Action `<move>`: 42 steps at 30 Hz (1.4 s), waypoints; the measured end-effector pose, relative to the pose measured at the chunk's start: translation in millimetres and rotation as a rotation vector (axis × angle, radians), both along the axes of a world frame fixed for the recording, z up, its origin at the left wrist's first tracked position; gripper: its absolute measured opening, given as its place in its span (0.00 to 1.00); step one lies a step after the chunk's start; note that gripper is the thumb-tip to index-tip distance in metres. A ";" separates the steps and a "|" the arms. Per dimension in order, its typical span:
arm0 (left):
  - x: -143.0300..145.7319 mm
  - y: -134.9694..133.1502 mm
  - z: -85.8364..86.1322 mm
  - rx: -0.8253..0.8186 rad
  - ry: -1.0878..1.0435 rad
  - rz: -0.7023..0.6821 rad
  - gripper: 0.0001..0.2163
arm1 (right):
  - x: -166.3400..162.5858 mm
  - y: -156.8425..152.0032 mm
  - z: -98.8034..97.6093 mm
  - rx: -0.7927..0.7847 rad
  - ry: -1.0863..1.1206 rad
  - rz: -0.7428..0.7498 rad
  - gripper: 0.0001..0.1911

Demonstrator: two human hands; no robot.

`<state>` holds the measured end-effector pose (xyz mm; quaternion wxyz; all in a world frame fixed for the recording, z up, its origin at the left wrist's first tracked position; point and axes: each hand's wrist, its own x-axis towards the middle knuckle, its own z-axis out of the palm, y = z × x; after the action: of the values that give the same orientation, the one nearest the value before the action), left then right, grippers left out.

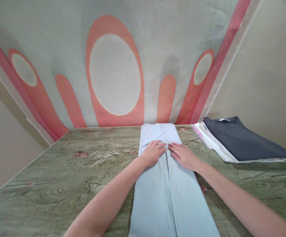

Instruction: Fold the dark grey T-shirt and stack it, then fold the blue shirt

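A pale blue garment (153,204), probably a shirt, lies lengthwise on the table in a long narrow strip. Its two sides are folded inward and meet along a line down the middle. Toward the far end a folded flap (154,134) shows on the left half. My left hand (153,153) rests flat on the left half, fingers stretched out toward the centre line. Opposite it, my right hand (183,155) lies flat on the right half with its fingertips near the same line. Neither hand grips the cloth.
Folded clothes lie stacked at the table's far right, a dark grey shirt (246,140) over white ones (217,149). The wood-patterned table (59,174) ends at a wall hanging (115,121) with pink and coral shapes.
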<state>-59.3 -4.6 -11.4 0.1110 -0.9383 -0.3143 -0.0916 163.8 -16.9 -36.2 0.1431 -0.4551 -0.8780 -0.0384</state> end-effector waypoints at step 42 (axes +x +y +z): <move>-41.3 33.2 8.7 -0.078 -0.141 0.404 0.09 | -19.1 -24.0 14.1 -0.188 0.127 0.222 0.25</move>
<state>-100.6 28.6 -2.7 0.0686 -0.8512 -0.5062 -0.1205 144.7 -40.8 -22.0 0.1584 -0.3680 -0.9119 0.0891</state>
